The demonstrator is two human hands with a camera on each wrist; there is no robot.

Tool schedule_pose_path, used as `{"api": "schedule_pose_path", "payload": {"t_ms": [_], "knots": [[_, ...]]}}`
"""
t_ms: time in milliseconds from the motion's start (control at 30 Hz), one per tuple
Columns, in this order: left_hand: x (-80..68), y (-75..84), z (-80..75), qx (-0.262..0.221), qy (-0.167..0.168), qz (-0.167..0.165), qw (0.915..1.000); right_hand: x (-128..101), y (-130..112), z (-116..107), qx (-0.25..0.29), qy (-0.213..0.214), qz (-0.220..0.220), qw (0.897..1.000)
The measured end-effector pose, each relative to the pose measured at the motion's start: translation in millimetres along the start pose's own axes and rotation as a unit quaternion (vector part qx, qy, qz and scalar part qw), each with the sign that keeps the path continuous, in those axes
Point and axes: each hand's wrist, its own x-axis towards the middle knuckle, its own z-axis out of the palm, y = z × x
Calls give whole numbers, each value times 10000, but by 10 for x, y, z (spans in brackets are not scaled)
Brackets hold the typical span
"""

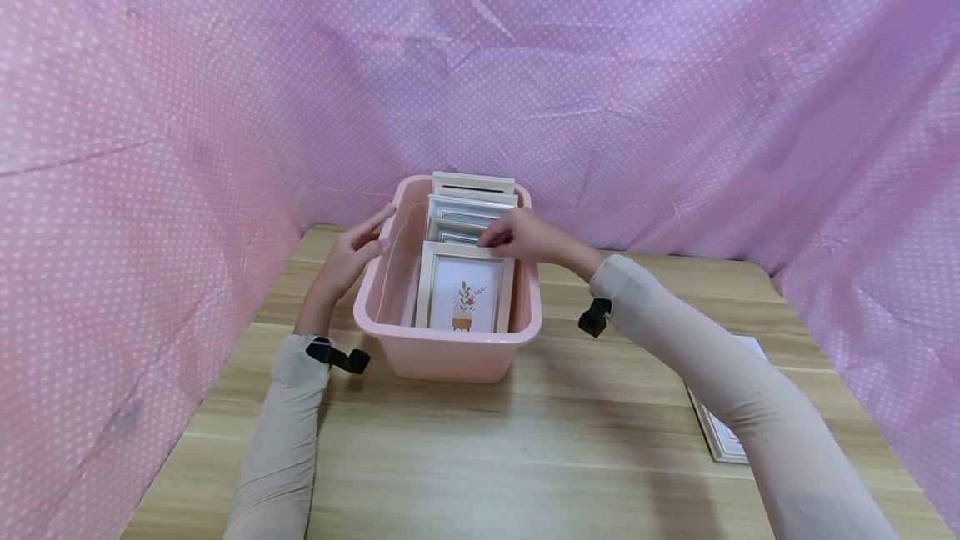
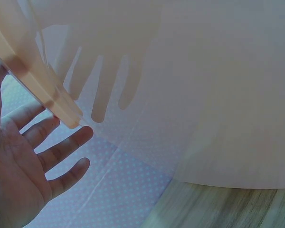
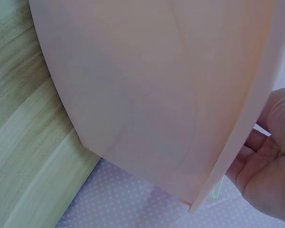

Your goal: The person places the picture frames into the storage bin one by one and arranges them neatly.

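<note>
A pink plastic bin [image 1: 450, 357] stands on the table, with several picture frames leaning upright in a row inside it. The front picture frame [image 1: 465, 286] has a pale cream border and a print of a potted plant. My right hand [image 1: 528, 236] reaches over the bin's right rim and pinches this frame's top edge; in the right wrist view the bin wall [image 3: 147, 95] hides its fingertips. With fingers spread and mostly straight, my left hand [image 1: 348, 261] rests against the bin's left rim. The left wrist view shows the left palm [image 2: 19, 166] beside that rim [image 2: 33, 76].
More picture frames [image 1: 472, 207] stand behind the front one, toward the back of the bin. On the right of the wooden table [image 1: 420, 457], another picture frame [image 1: 723, 440] lies partly hidden under my right forearm. Pink dotted cloth [image 1: 525, 65] hangs behind and along both sides.
</note>
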Motion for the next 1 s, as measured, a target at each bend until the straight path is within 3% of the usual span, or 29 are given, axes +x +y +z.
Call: {"api": "schedule_pose_path", "payload": {"t_ms": [567, 1000], "knots": [[48, -25, -16, -88, -65, 58, 9999, -175, 40, -126, -166, 383, -121, 9991], [41, -30, -22, -21, -74, 106, 9999, -526, 89, -237, 300, 767, -266, 9962]]}}
